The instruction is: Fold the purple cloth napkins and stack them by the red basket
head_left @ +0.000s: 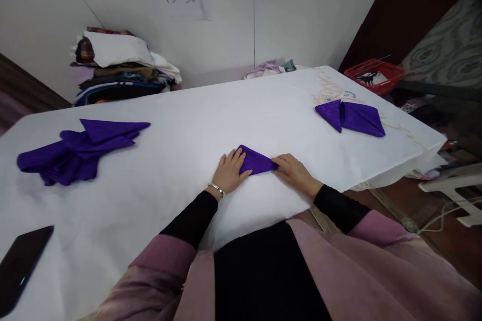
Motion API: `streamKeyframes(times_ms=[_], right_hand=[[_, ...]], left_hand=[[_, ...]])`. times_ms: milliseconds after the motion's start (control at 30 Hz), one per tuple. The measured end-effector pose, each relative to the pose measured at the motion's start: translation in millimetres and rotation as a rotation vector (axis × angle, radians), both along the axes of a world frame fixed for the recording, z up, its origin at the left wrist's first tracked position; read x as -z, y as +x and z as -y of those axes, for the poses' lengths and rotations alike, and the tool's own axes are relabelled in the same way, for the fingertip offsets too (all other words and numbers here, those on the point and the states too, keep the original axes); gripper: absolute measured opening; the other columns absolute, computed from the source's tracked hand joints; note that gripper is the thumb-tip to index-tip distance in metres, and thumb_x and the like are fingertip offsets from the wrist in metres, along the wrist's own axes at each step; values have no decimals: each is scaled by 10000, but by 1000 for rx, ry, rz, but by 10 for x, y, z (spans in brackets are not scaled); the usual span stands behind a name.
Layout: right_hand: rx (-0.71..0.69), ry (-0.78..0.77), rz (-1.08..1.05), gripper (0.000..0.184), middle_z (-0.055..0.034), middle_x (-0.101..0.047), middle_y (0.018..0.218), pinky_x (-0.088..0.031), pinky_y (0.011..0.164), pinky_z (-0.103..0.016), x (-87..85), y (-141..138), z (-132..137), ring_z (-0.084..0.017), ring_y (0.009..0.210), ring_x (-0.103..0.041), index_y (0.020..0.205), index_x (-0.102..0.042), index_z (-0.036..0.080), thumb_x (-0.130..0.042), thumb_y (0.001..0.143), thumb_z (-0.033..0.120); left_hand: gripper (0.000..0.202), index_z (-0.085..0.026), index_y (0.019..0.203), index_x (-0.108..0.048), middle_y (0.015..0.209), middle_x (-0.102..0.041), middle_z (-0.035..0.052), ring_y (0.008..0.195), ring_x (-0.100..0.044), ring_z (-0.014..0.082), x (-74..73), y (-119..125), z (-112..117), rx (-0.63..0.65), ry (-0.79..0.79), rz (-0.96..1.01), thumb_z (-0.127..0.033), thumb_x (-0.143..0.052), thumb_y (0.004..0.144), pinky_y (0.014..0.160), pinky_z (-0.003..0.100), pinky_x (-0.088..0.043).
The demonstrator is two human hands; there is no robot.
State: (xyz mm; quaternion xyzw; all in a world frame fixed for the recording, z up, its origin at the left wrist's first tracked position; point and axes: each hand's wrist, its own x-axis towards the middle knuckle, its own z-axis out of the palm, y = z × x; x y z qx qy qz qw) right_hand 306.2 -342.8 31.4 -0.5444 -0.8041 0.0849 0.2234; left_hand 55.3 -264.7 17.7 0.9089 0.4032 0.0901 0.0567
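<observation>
A purple cloth napkin (256, 161), folded into a small pointed shape, lies on the white tablecloth (211, 120) in front of me. My left hand (230, 170) rests flat on its left end, fingers stretched out and slightly apart. At the right tip, my right hand (291, 170) pinches the napkin between thumb and fingers. Further right lie folded purple napkins (361, 118) with pointed ends, close together. To the left sits a loose, crumpled heap of purple cloth (79, 153).
A black phone-like slab (24, 268) lies at the near left. Behind the table are a stack of folded clothes (124, 70) and some lilac fabric (267, 67). A red basket (391, 75) with black-handled scissors stands past the far right corner. A white plastic stool (452, 188) is at right.
</observation>
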Motion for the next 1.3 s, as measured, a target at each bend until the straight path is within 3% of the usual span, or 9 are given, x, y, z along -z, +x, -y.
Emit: streamKeyframes(times_ms=[200,400,667,767,867,1100,1300], right_hand=[[-42,36,141,306,-99,-655,961,-470,778,-356,79,6,-128,-222,900,-565,1075,-645,187,-393,951,308],[-15,45,161,326,-97,-651,942,-465,755,-357,53,65,-86,-228,885,-558,1041,-669,193,-371,955,295],[43,-98,-251,318,-67,-636,1022,-477,815,-351,53,205,18,-200,944,-576,1161,-591,217,-471,866,227],[91,-164,-406,268,-53,-636,944,-480,757,-332,72,198,40,-181,849,-592,1087,-610,211,-517,842,265],[122,-187,-411,202,-43,-628,866,-465,728,-327,57,146,29,-178,801,-578,981,-639,203,-568,818,299],[122,-212,-393,148,-26,-630,802,-440,679,-302,-8,55,-36,-165,746,-563,913,-657,203,-545,836,261],[93,-146,-433,252,-40,-642,891,-471,714,-320,62,132,-29,-164,768,-576,1079,-625,218,-559,847,291]], left_hand=[[645,-179,1402,-345,1492,-308,118,1374,-254,295,-28,-12,-26,-18,-84,-7,-574,-340,891,1094,526,-226],[710,-193,1406,-332,1502,-285,118,1382,-233,298,-41,-22,-28,-14,-110,12,-637,-363,853,1099,522,-202],[793,-164,1409,-330,1498,-286,140,1383,-211,334,-67,-14,18,-7,-35,-47,-666,-430,803,1090,567,-188],[702,-153,1384,-374,1471,-344,138,1388,-202,322,-132,23,75,13,81,-43,-583,-451,835,1106,574,-134],[590,-156,1374,-389,1446,-390,126,1381,-230,299,-204,115,133,69,146,-34,-448,-466,867,1120,556,-116],[493,-148,1343,-430,1409,-448,112,1292,-402,267,-181,468,179,144,99,0,-337,-452,888,1070,437,-315],[403,-112,1283,-496,1304,-560,107,1249,-457,269,-89,572,168,116,107,23,-261,-385,925,1003,403,-398]])
